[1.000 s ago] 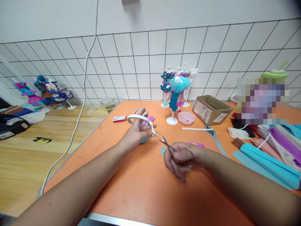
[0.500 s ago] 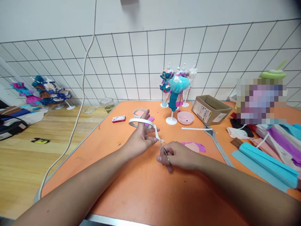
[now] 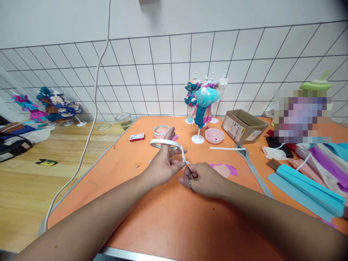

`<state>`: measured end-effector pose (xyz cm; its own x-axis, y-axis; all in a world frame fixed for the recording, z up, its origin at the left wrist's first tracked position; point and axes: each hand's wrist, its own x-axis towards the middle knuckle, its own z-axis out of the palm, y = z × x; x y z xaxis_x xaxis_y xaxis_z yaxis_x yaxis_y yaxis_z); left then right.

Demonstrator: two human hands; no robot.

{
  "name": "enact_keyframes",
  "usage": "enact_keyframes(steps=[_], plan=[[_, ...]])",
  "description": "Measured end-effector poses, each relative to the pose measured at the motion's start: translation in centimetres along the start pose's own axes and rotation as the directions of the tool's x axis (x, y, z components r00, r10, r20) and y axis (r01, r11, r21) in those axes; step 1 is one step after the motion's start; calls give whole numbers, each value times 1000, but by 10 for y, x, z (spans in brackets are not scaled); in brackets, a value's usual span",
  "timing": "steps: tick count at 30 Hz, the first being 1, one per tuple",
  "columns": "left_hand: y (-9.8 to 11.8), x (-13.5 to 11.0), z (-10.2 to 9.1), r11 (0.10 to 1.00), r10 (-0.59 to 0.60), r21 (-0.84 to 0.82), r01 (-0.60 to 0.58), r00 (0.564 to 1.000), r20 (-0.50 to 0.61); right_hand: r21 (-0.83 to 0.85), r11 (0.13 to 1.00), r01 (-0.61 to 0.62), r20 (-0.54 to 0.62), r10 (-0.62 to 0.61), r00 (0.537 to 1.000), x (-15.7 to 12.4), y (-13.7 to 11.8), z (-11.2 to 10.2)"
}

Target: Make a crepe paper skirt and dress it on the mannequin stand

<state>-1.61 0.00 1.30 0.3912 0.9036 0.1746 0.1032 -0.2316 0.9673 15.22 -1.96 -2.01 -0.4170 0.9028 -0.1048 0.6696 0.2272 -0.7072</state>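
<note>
A roll of white tape hangs around the fingers of my left hand. Its loose end runs down to my left thumb and fingertips, which pinch it. My right hand is closed round a small pair of scissors, with a finger through the handle loop. The blades point toward the tape's end, close to my left fingertips; whether they are parted is too small to tell. Both hands are above the orange table.
Beyond my hands stand a doll-like stand in teal crepe paper, a pink bowl and a cardboard box. Another tape roll and a small red-and-white box lie farther left. Blue paper covers the right side. A white cable hangs at left.
The right hand and scissors have shifted slightly left, and the scissors have turned more upright. My left hand with the tape roll has moved slightly to the right and down.
</note>
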Motion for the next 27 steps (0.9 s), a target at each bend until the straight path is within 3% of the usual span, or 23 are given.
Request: enact_keyframes(steps=[6, 12, 17, 27], plan=[[-1, 1, 0, 1000, 8, 3, -7, 1000, -6, -76, 997, 18, -31, -20, 999, 1, -1, -1], [-1, 1, 0, 1000, 1, 8, -1, 1000, -13, 62, 998, -10, 75, 5, 997, 0, 1, 1], [-5, 1, 0, 1000, 0, -9, 0, 1000, -3, 51, 999, -17, 42, 15, 999, -2, -1, 2], [-2, 2, 0, 1000, -11, 5, 11, 1000, -22, 142, 989, -44, 142, 24, 990, 2, 4, 0]])
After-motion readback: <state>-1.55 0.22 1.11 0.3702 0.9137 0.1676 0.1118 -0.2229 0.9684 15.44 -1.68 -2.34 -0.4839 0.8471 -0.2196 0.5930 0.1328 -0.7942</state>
